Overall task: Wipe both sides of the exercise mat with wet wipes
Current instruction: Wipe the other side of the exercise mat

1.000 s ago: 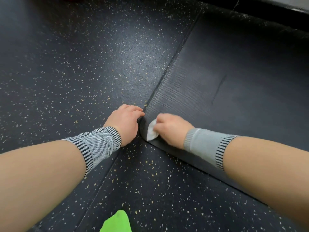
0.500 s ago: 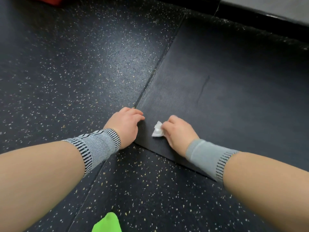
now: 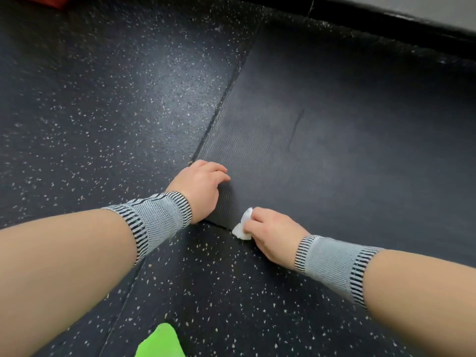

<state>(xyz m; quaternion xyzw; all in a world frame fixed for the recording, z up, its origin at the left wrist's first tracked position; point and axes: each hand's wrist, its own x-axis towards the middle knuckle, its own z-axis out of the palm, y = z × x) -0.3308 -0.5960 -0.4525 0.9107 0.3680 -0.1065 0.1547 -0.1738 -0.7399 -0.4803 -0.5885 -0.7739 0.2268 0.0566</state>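
Observation:
A dark grey exercise mat (image 3: 347,130) with a fine wavy texture lies flat on the floor, running from the centre to the far right. My left hand (image 3: 199,188) rests on the mat's near left corner, fingers bent and spread on its surface. My right hand (image 3: 273,234) grips a crumpled white wet wipe (image 3: 243,226) at the mat's near edge, just right of that corner. The wipe touches the edge where mat meets floor. Both wrists wear grey striped knit bands.
Black speckled rubber floor (image 3: 108,94) surrounds the mat on the left and near side. A bright green object (image 3: 161,341) shows at the bottom edge. A black baseboard (image 3: 386,24) runs along the far side, and something red (image 3: 55,1) sits at top left.
My right hand has drawn the wipe back from the mat's surface near the corner to its near edge. My left hand has stayed on the corner, fingers now further onto the mat.

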